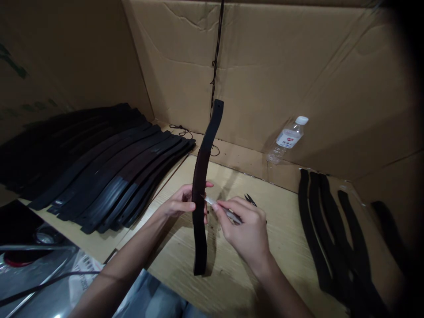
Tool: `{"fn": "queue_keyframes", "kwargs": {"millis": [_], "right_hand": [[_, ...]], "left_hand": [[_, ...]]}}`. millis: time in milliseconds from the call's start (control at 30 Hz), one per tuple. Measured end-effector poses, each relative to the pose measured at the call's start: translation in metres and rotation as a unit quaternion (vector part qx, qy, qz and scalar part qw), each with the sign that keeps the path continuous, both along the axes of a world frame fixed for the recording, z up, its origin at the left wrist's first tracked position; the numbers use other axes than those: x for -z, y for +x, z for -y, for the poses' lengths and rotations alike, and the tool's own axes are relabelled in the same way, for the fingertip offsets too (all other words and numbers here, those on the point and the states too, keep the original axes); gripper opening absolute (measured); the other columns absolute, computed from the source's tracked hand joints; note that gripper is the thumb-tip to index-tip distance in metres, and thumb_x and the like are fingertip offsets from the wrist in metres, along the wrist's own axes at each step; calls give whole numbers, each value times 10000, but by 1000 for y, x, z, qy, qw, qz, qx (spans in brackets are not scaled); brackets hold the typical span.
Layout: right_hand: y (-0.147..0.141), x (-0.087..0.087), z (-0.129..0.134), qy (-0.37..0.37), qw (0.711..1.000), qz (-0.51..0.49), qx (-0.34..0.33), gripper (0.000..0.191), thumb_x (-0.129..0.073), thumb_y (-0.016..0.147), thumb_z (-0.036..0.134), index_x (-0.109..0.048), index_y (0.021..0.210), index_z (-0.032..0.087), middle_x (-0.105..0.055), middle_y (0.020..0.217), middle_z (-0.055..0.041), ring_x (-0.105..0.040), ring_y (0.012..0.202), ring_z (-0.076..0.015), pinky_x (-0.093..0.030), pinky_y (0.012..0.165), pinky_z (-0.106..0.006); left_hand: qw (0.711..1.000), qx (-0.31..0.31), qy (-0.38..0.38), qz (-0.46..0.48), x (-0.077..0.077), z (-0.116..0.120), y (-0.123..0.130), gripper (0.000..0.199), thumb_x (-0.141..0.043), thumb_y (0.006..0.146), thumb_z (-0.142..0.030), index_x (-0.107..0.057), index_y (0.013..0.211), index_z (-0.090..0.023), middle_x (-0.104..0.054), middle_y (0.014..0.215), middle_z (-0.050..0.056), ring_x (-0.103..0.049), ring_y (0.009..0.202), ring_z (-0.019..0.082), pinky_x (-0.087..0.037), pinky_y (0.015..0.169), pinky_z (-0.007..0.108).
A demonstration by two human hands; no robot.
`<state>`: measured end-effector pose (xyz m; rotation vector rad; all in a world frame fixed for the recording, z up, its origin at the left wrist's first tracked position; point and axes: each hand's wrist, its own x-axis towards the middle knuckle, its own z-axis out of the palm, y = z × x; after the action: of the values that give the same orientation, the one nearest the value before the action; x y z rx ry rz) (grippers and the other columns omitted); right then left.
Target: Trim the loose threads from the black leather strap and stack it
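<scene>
Head cam view, and it's the only angle, pretty dim too. The left hand (181,204) is closed around a long dark strap (202,185), thumb on the near side and fingers wrapped behind it, holding it about upright over the wooden table (291,247). The strap curves a bit, its bottom end sits just above or on the tabletop near the person's lap, and its top end has a small hole in it, up against the cardboard wall (281,66). The right hand (247,227) is pinched shut on a thin silvery tool (220,208), and the tip of that tool touches the strap's edge right beside the left-hand fingers. Could be a blade or a small pick, honestly too small and dark to tell. Just behind the right hand a pair of small snips (251,200) lies on the table. To the left is a big fanned-out stack of dark straps (109,176), and to the right another few straps (331,229) lie side by side. A plastic water bottle (289,138) leans against the cardboard at the back, and a thin black cord (216,57) hangs down the wall behind the strap.
</scene>
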<state>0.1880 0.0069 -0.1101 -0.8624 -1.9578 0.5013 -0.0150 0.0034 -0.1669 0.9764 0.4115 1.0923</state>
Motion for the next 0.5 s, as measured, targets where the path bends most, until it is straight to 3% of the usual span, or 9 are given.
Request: {"fn": "queue_keyframes", "kwargs": {"millis": [167, 400, 500], "right_hand": [[-4, 3, 2, 35, 999, -5, 18, 105, -619, 887, 165, -717, 850, 171, -680, 742, -15, -635, 638, -112, -503, 592, -236], [-12, 20, 4, 223, 972, 37, 67, 120, -611, 897, 112, -673, 997, 140, -725, 818, -74, -689, 707, -157, -545, 654, -262], [-14, 25, 5, 252, 963, 51, 85, 140, -614, 894, 112, -657, 1024, 143, -726, 821, -75, -694, 697, -159, -546, 634, -259]], "left_hand": [[1000, -23, 2, 10, -2, 1, 3, 645, -791, 734, -318, -550, 1320, -201, -726, 804, 62, -727, 686, 262, -587, 639, 358], [999, -20, -21, 20, 1, 1, 6, 680, -804, 721, -318, -527, 1332, -208, -726, 839, 64, -728, 739, 258, -584, 707, 369], [998, -55, -31, 7, 3, 1, 9, 665, -840, 673, -262, -588, 1285, -196, -718, 891, 58, -704, 794, 197, -548, 742, 269]]}}
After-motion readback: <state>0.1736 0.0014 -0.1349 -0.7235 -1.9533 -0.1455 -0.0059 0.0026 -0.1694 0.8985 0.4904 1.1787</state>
